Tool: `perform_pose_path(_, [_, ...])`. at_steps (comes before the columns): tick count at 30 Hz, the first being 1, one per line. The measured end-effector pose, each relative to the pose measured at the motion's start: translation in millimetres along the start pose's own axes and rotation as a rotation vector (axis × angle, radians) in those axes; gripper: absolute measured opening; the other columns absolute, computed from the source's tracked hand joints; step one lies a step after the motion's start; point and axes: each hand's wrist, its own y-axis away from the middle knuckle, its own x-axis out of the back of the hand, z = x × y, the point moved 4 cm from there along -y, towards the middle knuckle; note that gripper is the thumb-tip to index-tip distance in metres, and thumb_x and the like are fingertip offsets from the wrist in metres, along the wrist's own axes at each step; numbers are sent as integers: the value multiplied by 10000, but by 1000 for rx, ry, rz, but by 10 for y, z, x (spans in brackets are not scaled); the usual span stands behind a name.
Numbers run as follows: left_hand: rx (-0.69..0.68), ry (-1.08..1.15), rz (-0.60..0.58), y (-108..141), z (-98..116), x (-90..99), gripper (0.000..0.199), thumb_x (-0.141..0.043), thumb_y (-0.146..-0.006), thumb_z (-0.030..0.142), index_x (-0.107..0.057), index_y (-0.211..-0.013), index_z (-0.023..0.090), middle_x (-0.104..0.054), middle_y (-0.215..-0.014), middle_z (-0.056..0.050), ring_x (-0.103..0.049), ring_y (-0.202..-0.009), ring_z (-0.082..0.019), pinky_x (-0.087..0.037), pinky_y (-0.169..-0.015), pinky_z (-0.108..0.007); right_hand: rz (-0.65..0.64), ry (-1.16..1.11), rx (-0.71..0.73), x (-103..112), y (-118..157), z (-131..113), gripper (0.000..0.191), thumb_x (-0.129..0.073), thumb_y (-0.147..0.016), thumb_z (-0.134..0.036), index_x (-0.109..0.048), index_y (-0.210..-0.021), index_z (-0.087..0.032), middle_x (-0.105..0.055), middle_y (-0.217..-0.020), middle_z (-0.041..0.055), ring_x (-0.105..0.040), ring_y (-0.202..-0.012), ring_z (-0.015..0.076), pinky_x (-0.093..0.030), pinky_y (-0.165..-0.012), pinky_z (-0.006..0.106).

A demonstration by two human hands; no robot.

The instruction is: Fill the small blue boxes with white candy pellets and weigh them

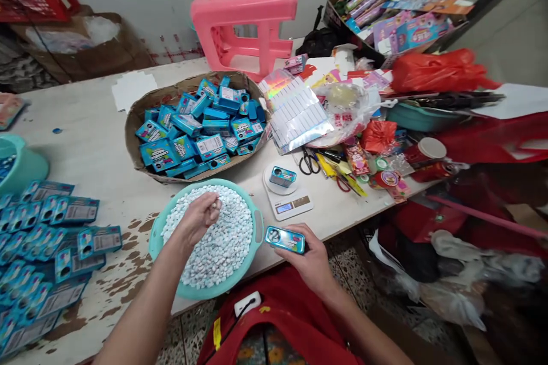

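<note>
My left hand [201,218] is closed above a teal basin [154,238] full of small white candies [222,259]. Pale bits show at its fingertips, largely hidden by the fingers. At the basin's right side, my right hand [311,259] grips a small blue tin [285,239], with a dark round spot at one end of its top. Just beyond that hand, a white digital scale [278,214] carries another blue tin [282,176] on its round plate. Behind the basin, a cut-down cardboard box [132,151] holds many similar blue packs [209,146].
Rows of blue packs [88,210] cover the table's left side, beside a teal tub [32,165]. A pink plastic stool [248,3] lies at the back. Scissors [309,162], pens, bags and cups crowd the right. The table's front edge runs close to my right hand.
</note>
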Motion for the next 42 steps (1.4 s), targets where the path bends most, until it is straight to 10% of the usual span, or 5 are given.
perform_pose_path(9, [-174,-950,-334,-860,230,-1128,151,-565,-729,260,-594,-828,151,-561,-657,2,-519,-593,-125,-396,-544,-236,250,77,-176,674,182,520,320,-748,-690,-323,-634,-962,-200,-618,-940,45,-605,-850,203,-498,-773,330])
perform_pose_path(18, [-644,-1702,-318,-1269,41,-1784,241,-415,-783,86,-609,-896,173,-588,-913,-78,-536,-855,-200,-393,-693,-294,233,40,-169,766,-7,559,305,-742,-691,-299,-640,-962,-204,-618,-935,40,-611,-843,198,-502,-763,322])
perform_pose_path(34, [-711,-1400,-164,-1218,99,-1686,268,-439,-763,65,-603,-945,172,-556,-953,-58,-546,-853,-166,-417,-747,-277,232,55,-221,812,-56,576,343,-748,-672,-354,-643,-953,-186,-636,-905,44,-607,-820,204,-502,-756,336])
perform_pose_path(42, [-581,-1627,2,-545,135,-744,259,-415,-846,215,-585,-1041,199,-593,-1044,-85,-556,-930,-230,-404,-753,-311,223,76,-242,721,133,644,365,-750,-668,-376,-644,-962,-187,-649,-906,44,-617,-823,207,-499,-778,351])
